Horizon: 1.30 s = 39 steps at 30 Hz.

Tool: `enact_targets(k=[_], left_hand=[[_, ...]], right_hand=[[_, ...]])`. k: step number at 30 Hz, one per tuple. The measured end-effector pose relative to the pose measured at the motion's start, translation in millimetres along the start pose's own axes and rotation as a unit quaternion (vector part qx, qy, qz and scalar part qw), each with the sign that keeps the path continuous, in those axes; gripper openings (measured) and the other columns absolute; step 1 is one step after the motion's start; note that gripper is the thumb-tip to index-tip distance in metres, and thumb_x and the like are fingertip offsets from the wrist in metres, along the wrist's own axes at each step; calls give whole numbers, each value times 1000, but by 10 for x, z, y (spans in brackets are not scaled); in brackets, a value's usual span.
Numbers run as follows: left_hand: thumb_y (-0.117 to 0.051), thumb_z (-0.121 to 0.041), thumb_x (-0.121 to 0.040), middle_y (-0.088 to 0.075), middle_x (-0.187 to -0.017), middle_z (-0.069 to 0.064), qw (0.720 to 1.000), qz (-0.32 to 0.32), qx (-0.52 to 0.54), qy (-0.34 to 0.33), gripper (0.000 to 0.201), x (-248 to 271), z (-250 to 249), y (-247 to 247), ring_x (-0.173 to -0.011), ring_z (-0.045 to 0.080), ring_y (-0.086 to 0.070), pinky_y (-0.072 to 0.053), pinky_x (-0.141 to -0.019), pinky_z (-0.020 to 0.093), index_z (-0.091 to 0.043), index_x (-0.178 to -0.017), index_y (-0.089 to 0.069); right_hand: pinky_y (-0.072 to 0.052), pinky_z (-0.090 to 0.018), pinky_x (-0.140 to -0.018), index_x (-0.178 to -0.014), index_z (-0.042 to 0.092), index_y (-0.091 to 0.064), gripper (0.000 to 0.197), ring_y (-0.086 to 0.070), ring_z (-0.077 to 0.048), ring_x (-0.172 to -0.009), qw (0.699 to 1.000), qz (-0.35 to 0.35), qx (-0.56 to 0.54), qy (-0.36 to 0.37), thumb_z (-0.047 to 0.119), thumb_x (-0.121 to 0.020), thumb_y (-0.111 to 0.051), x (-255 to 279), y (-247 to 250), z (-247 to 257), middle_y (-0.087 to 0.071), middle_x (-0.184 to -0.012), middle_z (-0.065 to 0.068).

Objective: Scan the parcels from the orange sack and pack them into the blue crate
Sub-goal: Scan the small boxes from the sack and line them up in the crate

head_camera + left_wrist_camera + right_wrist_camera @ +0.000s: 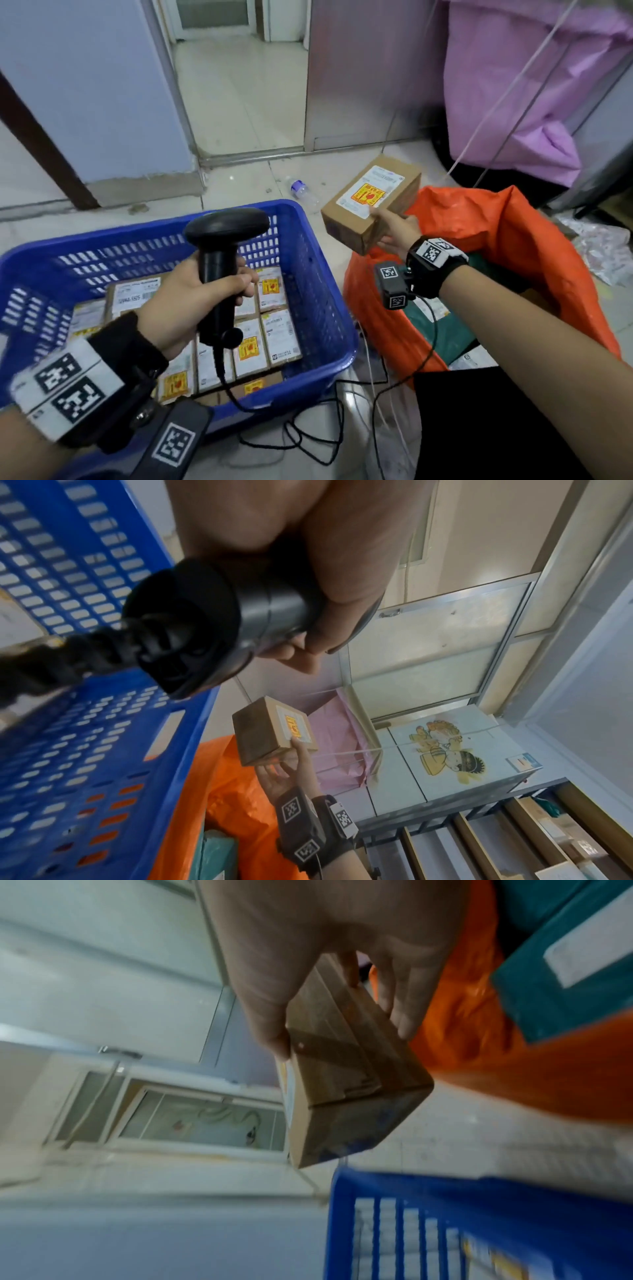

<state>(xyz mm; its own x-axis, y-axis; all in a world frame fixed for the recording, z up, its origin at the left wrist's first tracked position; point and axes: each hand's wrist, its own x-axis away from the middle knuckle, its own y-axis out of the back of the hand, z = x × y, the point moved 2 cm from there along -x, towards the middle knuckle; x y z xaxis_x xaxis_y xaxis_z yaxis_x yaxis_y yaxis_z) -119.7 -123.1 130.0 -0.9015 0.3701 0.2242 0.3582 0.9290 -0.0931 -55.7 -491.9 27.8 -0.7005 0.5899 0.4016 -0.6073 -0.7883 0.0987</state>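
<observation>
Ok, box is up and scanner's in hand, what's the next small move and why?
Probably aim the scanner in the left hand at the label on the cardboard box. The right hand holds it label-up above the orange sack, outside the blue crate.

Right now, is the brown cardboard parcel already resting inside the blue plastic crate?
No, the right hand holds the brown cardboard parcel up beside the blue plastic crate.

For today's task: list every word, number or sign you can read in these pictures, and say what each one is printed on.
"52044-5525", roughly; blurred, on the white label of a packed parcel in the blue crate.
Held parcel, in the right hand: white label and yellow-red sticker, print too small to read.
Other crate parcels: labels blurred, unreadable.
Wrist bands: square black-and-white code markers, no words.
Scanner, in the left hand: no text visible.
</observation>
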Motion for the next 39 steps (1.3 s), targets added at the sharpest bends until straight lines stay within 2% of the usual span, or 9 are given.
enact_targets(k=[3, 7, 13, 21, 25, 30, 32, 34, 39], left_hand=[[-70, -8, -71, -70, -84, 8, 1000, -25, 1, -5, 33, 180, -19, 308, -69, 15, -64, -52, -60, 21, -2, -101, -56], [-59, 7, -87, -67, -78, 9, 997, -76, -14, -8, 12, 417, 43, 678, -63, 10, -64, -52, -58, 18, -3, -95, -57], [-61, 6, -86, -65, -78, 10, 990, -133, -34, 27, 12, 576, 336, 1205, -69, 16, -64, -51, -61, 25, -5, -89, -58], [-62, 5, -85, -66, -71, 9, 984, -162, -45, 56, 11, 462, 467, 1416, -69, 17, -63, -49, -68, 29, -5, -83, -59], [-62, 5, -84, -67, -75, 8, 984, -155, -42, 72, 14, 506, 508, 1395, -73, 17, -63, -50, -68, 27, -8, -84, -59], [-63, 3, -85, -67, -73, 7, 984, -138, -87, 69, 14, 495, 518, 1342, -66, 10, -64, -52, -66, 21, -8, -77, -61], [-64, 2, -84, -68, -73, 8, 982, -150, -89, 70, 12, 462, 539, 1365, -65, 10, -64, -53, -71, 27, -7, -77, -61], [-66, 1, -83, -68, -75, 7, 980, -164, -87, 75, 10, 425, 558, 1397, -71, 14, -65, -54, -76, 33, -7, -81, -61], [-69, 1, -79, -69, -84, 12, 976, -183, -80, 82, 15, 386, 589, 1407, -81, 21, -64, -51, -75, 33, 0, -93, -62]], right_hand=[[-57, -33, -73, -124, 9, -53, 71, -70, -24, -89, 994, 112, 12, 8, 41, -68, -82, 346, -552, -17, -70, -106, -10], [-54, -27, -59, -130, 5, -51, 82, -68, -13, -58, 977, 211, 39, -9, 35, -63, -87, 703, -1249, -188, -67, -89, -8], [-58, -38, -81, -128, 16, -39, 70, -68, -24, -89, 945, 312, 82, -49, 22, -74, -83, 1185, -2010, -613, -65, -111, -11], [-57, -38, -87, -133, 18, -39, 77, -70, -26, -101, 926, 354, 120, -60, 12, -71, -84, 1419, -2484, -1016, -66, -119, -10], [-56, -33, -82, -135, 18, -38, 78, -70, -23, -99, 922, 357, 147, -41, 11, -71, -84, 1454, -2512, -1046, -67, -116, -9], [-54, -42, -95, -138, 18, -37, 82, -71, -23, -95, 918, 361, 163, -26, 11, -71, -84, 1485, -2540, -1100, -70, -108, -8], [-54, -41, -94, -137, 19, -37, 82, -71, -22, -95, 917, 365, 160, -27, 11, -71, -85, 1508, -2546, -1106, -69, -109, -9], [-55, -40, -94, -137, 20, -38, 82, -70, -22, -96, 915, 370, 157, -27, 11, -70, -85, 1519, -2548, -1105, -68, -111, -8], [-56, -35, -87, -135, 22, -40, 81, -67, -20, -99, 911, 374, 173, -5, 14, -69, -86, 1570, -2557, -1110, -64, -113, -6]])
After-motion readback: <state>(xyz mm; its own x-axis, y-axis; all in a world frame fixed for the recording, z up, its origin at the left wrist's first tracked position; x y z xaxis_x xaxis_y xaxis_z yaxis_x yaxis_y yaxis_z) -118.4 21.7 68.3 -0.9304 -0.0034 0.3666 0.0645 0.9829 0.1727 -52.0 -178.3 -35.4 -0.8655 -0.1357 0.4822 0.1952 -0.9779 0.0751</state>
